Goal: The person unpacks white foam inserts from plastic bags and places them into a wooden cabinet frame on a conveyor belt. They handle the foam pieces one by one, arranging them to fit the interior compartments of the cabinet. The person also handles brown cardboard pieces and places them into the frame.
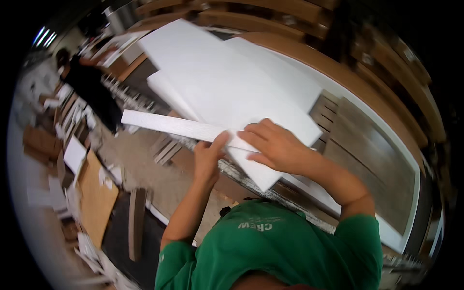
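Observation:
A long, narrow white strip [166, 124] with a lightly textured face reaches out to the left. My left hand [208, 157] grips its near edge, thumb on top and the other fingers partly hidden beneath. At the strip's right end, my right hand [275, 145] has its fingers curled over it and the thumb lower down. Under both hands lie large white sheets [208, 72], overlapping at angles; one corner [263, 181] points toward my body. Whether the strip is separate or a folded edge of a sheet, I cannot tell.
Right of the sheets lies a grey-brown wood-look panel [372, 154] in a white frame. Cardboard boxes [270, 21] line the far side. A person in black [92, 89] stands at the left. Scraps, a tan board [96, 198] and a wooden post [137, 224] lie lower left.

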